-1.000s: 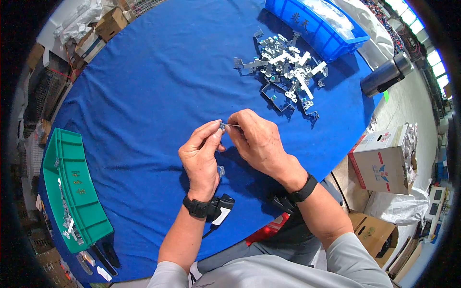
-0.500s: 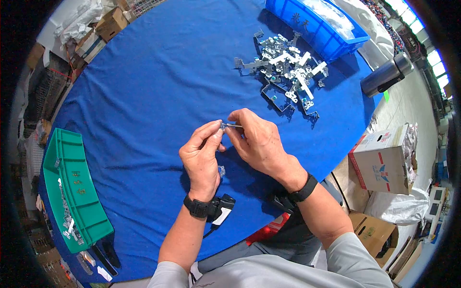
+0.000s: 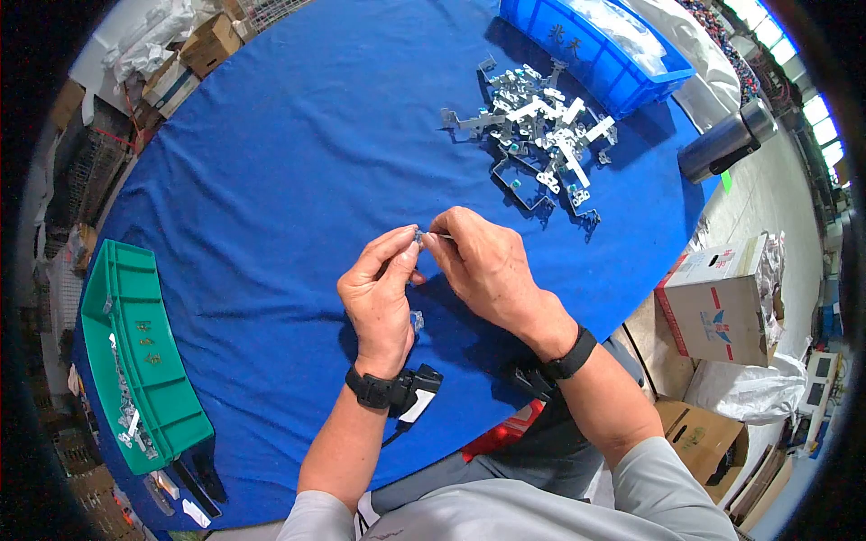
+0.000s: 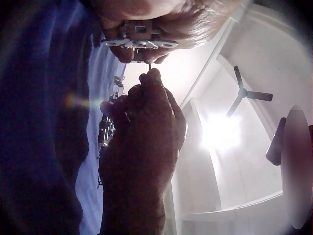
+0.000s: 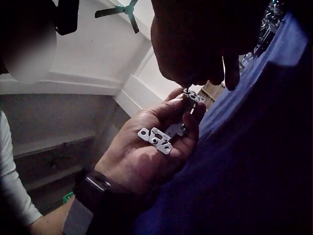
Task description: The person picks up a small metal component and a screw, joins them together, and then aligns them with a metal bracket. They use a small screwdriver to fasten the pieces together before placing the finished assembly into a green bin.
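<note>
My left hand (image 3: 379, 293) holds a metal bracket (image 5: 157, 140) with its fingers and thumb, palm side up in the right wrist view. One flat end with holes lies over the palm, and the other end shows at the fingertips. My right hand (image 3: 483, 261) is right beside it, fingertips meeting the bracket's upper end. Between thumb and forefinger it pinches a thin metal rod (image 4: 149, 67) that points at the bracket. Most of the rod is hidden by the fingers, and I cannot tell what kind of tool or part it is.
A pile of metal brackets (image 3: 550, 126) lies on the blue cloth (image 3: 271, 180), by a blue crate (image 3: 604, 54). On the left stands a green bin (image 3: 153, 361) with small metal parts inside. A steel flask (image 3: 726, 142) is at the right edge, a carton (image 3: 713, 302) beyond it.
Both hands stay in nearly the same place. The right fingers shift slightly around the rod, and less of the rod shows now than half a second ago.
</note>
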### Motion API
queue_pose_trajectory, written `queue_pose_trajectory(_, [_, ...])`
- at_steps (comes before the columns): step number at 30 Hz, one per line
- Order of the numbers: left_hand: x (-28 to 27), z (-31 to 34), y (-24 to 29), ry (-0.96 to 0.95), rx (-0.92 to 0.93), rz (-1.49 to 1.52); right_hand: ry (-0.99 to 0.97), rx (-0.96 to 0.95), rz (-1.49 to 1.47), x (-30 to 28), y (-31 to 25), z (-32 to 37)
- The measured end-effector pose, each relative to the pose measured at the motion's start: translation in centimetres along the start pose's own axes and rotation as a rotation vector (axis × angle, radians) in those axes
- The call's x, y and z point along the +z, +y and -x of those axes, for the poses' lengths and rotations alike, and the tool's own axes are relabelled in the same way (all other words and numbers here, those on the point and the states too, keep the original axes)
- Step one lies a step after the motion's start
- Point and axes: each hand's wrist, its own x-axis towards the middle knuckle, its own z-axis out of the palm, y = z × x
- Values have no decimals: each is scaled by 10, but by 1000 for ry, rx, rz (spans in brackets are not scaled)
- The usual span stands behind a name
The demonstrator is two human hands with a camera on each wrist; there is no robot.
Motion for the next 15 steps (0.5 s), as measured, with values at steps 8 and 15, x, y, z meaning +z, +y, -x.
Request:
queue_pose_trajectory(8, [0, 0, 0, -3, -3, 5, 7, 1, -13, 0, 0, 0])
queue_pose_trajectory(15, [0, 0, 0, 7, -5, 12, 6, 34, -35, 1, -3, -1])
